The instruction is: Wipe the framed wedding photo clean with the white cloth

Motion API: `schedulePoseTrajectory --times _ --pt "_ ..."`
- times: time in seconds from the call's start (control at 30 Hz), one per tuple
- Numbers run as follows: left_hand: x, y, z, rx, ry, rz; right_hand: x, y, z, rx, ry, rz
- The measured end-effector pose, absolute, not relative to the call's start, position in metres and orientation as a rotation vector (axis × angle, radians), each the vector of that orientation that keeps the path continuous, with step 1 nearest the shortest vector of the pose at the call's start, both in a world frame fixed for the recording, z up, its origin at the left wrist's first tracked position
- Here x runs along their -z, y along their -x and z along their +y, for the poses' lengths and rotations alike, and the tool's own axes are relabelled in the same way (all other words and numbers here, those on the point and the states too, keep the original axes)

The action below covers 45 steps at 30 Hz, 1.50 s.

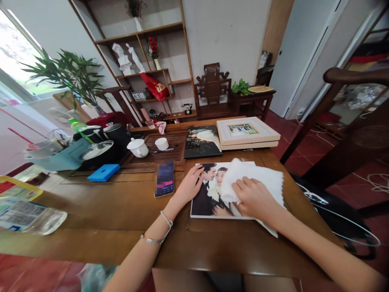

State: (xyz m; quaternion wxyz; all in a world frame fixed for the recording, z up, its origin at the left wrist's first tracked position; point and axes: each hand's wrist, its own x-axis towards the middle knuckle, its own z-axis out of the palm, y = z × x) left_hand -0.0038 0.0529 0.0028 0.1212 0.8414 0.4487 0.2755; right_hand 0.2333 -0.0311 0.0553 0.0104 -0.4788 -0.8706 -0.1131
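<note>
Lower centre of frame: right hand (253, 198) presses a white cloth (258, 178) flat onto the wedding photo (209, 194). Left hand (190, 186), fingers spread, steadies the photo's left edge. Phone (164, 178) just left. Framed pictures (247, 132) farther back.

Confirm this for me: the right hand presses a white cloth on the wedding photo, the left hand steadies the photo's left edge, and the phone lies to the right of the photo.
One detail is wrong. In the head view the phone lies to the left of the wedding photo, not the right. The rest holds: the right hand presses the white cloth on the photo, and the left hand steadies its left edge.
</note>
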Motion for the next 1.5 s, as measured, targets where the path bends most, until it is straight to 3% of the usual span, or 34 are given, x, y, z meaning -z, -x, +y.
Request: schedulePoseTrajectory --times 0.13,0.2,0.33,0.57,0.7,0.93,1.23,1.5 --pt "-0.003 0.007 0.054 -0.772 -2.458 1.295 -0.047 -0.22 -0.039 0.261 0.856 -2.942" --pt "-0.003 0.008 0.054 -0.732 -2.47 1.276 -0.046 -0.221 -0.037 0.152 0.738 -2.95" --pt "-0.004 0.007 0.054 -0.747 -2.468 1.29 -0.047 -0.235 -0.021 0.024 0.995 -2.755" --pt "0.001 0.004 0.054 -0.834 -2.482 1.298 -0.027 -0.26 0.004 0.317 1.466 -2.427" --pt "0.002 0.005 0.055 -0.849 -2.465 1.303 -0.019 -0.246 -0.004 0.35 1.332 -2.509" --pt "0.004 0.011 0.059 -0.806 -2.512 1.093 -0.029 -0.237 -0.014 0.07 0.744 -2.732" --pt "0.002 0.004 0.055 -0.821 -2.485 1.304 -0.02 -0.238 0.005 0.184 1.376 -2.475" --pt "0.002 0.007 0.056 -0.83 -2.484 1.212 -0.03 -0.224 -0.014 0.115 1.106 -2.733"
